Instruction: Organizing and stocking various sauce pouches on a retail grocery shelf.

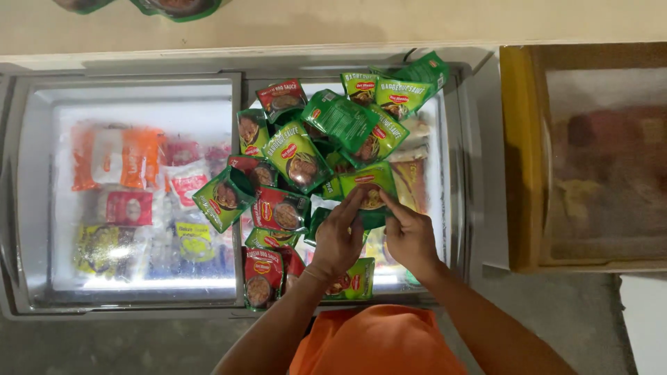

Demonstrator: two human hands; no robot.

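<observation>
Both my left hand (338, 239) and right hand (410, 236) pinched one green pouch (368, 189), fingers closed on its lower edge. It lay among red and green pouches (292, 156) atop the freezer (132, 87).

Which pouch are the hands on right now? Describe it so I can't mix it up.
Start at the chest freezer and go to its right half, where sauce pouches lie heaped. The green sauce pouch sits at the heap's near right edge. Unlike its neighbours, it is pinched between the left hand and the right hand.
</observation>
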